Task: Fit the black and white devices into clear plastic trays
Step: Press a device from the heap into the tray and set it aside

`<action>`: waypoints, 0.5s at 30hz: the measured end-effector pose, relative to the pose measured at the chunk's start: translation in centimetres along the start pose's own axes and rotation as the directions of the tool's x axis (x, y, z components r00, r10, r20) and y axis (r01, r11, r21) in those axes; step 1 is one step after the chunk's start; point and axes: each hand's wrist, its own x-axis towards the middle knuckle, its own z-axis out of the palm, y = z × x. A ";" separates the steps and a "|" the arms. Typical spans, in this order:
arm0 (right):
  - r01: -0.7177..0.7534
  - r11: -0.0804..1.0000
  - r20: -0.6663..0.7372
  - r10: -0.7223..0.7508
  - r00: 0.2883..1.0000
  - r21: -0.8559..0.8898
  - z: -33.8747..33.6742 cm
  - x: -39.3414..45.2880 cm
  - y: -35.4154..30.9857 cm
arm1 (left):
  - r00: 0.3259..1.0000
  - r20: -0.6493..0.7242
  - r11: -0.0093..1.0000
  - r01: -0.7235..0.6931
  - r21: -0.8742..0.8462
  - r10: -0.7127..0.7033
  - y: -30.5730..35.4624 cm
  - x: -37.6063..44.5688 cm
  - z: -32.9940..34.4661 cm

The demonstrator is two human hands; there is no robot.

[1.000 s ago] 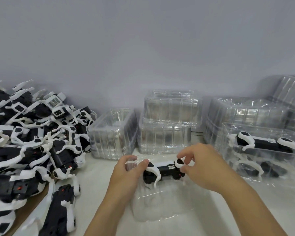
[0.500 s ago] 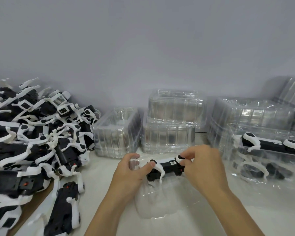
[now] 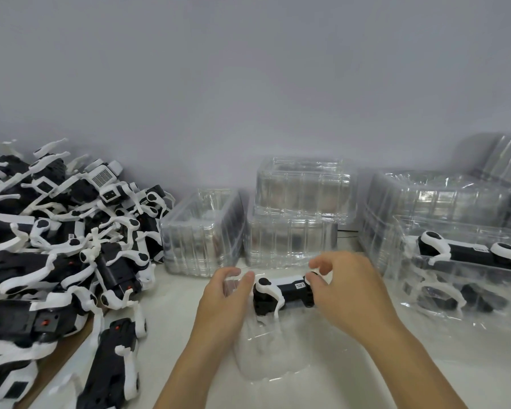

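Two hands at one clear tray [image 3: 266, 349] | black and white device [image 3: 283, 293] lies across tray's far end | left hand [image 3: 227, 302] pinches tray edge | right hand [image 3: 348, 290] fingers curled, pinching device's right end | loose devices [image 3: 56, 261] heaped left

Device [image 3: 283, 293] at centre frame: black body with white curved arms, black round patches on the white ends, and a small white label with dark print on top. Tray [image 3: 266, 349] beneath it: clear, colourless plastic with pale glare. Pile of devices [image 3: 56, 246] at left of frame: same black and white scheme; one unit shows a white face with a fine grey grid pattern, and several show small red dots on black. Stacked trays [image 3: 301, 202] at centre rear: clear, ribbed, grey in tone. Packed device [image 3: 467, 252] at right: black and white. Counter [image 3: 174, 305]: off-white. Wall [image 3: 248, 84]: plain pale grey.
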 end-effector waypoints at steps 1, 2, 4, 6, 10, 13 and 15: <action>0.029 1.000 -0.013 -0.029 0.999 0.001 0.1 -0.2 -0.3 | 1.000 -0.018 1.000 -0.001 -0.005 0.001 0.1 -0.1 0.1; 0.060 0.998 -0.010 -0.060 0.998 0.015 0.3 -0.4 -0.6 | 1.000 -0.028 1.000 -0.008 -0.012 0.008 0.1 -0.1 0.2; 0.125 0.990 0.038 -0.127 0.991 0.060 0.8 -0.8 -1.5 | 0.999 -0.042 1.000 -0.013 -0.021 0.013 0.2 -0.1 0.4; 0.188 0.979 0.088 -0.195 0.977 0.077 1.6 -1.1 -2.1 | 0.999 -0.051 1.000 -0.015 -0.021 0.014 0.3 -0.2 0.4; 0.281 0.958 0.122 -0.286 0.950 0.059 2.4 -1.5 -2.4 | 0.999 -0.044 1.000 -0.009 -0.030 0.007 0.3 -0.2 0.4; 0.284 0.958 0.116 -0.286 0.951 0.038 2.6 -1.4 -2.3 | 0.999 -0.045 1.000 -0.015 -0.021 0.014 0.2 -0.1 0.4; 0.284 0.958 0.128 -0.287 0.949 0.044 2.6 -1.3 -2.3 | 0.999 -0.047 1.000 -0.028 -0.011 0.027 0.0 -0.1 0.5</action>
